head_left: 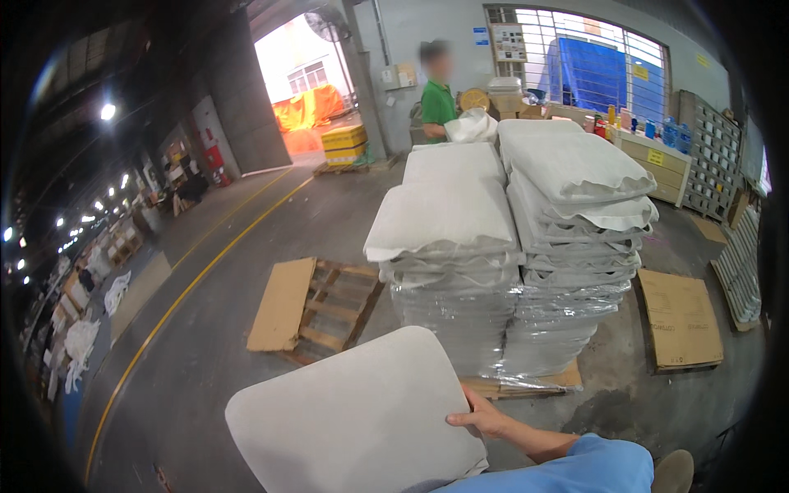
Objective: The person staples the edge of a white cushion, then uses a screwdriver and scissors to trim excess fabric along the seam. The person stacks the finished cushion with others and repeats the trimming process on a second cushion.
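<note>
A light grey, fabric-covered panel [353, 411] with rounded corners slants across the lower middle of the view. My right hand [486, 417] is closed on its right edge, the thumb lying on top and the fingers going underneath. My left hand does not show. Just beyond stand stacks of similar grey pieces: a left stack [448, 218] and a taller right stack [571, 164]. Loose fabric edges hang out between their layers, and clear stretch wrap [460, 329] surrounds the lower layers.
Left of the stacks lies a wooden pallet [337, 308] partly under a cardboard sheet [281, 304]. Flattened cardboard [680, 319] rests on the floor at right. A person in green [438, 103] stands behind the stacks with white material. Yellow floor lines [205, 275] run along the left.
</note>
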A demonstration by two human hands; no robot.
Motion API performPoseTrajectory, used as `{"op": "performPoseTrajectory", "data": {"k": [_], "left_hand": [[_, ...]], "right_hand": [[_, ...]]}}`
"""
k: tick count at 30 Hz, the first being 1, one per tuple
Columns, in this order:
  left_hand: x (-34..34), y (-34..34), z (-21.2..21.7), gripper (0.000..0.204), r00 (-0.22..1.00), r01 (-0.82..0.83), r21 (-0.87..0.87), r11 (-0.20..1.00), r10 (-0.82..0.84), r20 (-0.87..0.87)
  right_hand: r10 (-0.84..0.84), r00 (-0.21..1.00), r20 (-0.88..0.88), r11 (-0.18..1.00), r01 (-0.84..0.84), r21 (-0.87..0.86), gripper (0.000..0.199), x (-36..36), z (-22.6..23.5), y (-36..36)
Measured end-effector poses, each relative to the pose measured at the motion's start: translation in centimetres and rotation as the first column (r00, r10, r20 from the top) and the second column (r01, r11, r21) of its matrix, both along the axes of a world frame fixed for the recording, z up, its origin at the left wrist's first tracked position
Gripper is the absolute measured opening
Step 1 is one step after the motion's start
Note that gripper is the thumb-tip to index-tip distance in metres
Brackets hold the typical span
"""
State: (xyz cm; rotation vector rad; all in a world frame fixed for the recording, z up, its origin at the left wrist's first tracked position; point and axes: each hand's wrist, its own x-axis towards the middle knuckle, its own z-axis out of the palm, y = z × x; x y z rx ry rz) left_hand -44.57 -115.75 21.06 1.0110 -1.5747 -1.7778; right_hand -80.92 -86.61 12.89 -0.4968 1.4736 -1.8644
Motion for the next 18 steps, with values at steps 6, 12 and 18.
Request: {"op": "performPoseTrajectory", "data": {"k": [6, 12, 18], "left_hand": [[-15.6, -14.8, 3.9, 0.075, 0.925, 0.071, -0.095, 0.993, -0.101, -0.366], [-32.0, -22.1, 9.3, 0.078, 0.872, 0.120, -0.233, 0.965, -0.215, -0.439], [-44.4, -24.2, 10.7, 0.082, 0.911, 0.135, -0.259, 0.956, -0.223, -0.347]], "right_hand": [[-0.137, 0.879, -0.457, 0.973, 0.032, -0.230, 0.108, -14.8, 15.0, -9.9], [-0.139, 0.885, -0.445, 0.986, 0.082, -0.146, 0.097, -26.2, 19.3, -11.8], [-0.260, 0.901, -0.348, 0.966, 0.240, -0.100, 0.093, -32.0, 20.5, -13.1]]}}
